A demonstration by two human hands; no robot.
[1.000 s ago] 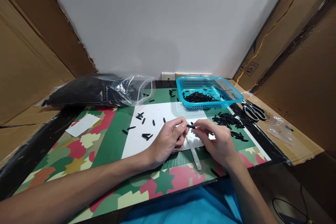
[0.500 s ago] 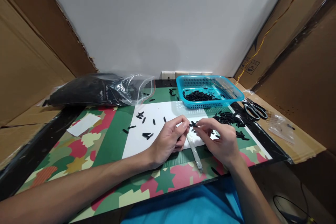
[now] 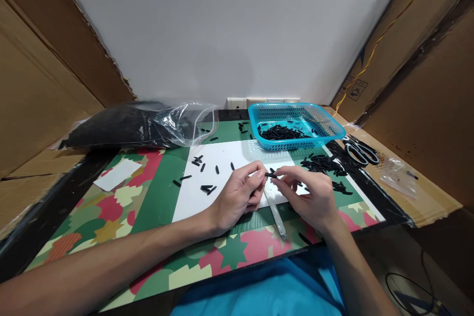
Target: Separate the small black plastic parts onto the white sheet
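Note:
My left hand (image 3: 242, 187) is closed, its thumb and index finger pinched at the left end of a small black piece (image 3: 270, 175). My right hand (image 3: 309, 192) pinches the same piece from the right, so it spans the gap between my fingertips. A whitish wrapped stick (image 3: 275, 212) slants down from below my left fingers toward the table's front edge. Under and around my hands lies a white sheet (image 3: 188, 197) with several loose black pieces on it. Right behind my right hand is a pile of black pieces (image 3: 322, 163).
A blue basket (image 3: 296, 144) holding black pieces stands at the back. Scissors (image 3: 359, 152) and a small clear bag (image 3: 398, 177) lie on the right. A large plastic bag of black material (image 3: 137, 126) lies back left, near a white paper scrap (image 3: 117, 175). Cardboard walls flank both sides.
The black piece between my fingertips has turned slightly and sits closer to my left thumb. My hands have otherwise hardly moved; the view has shifted a little.

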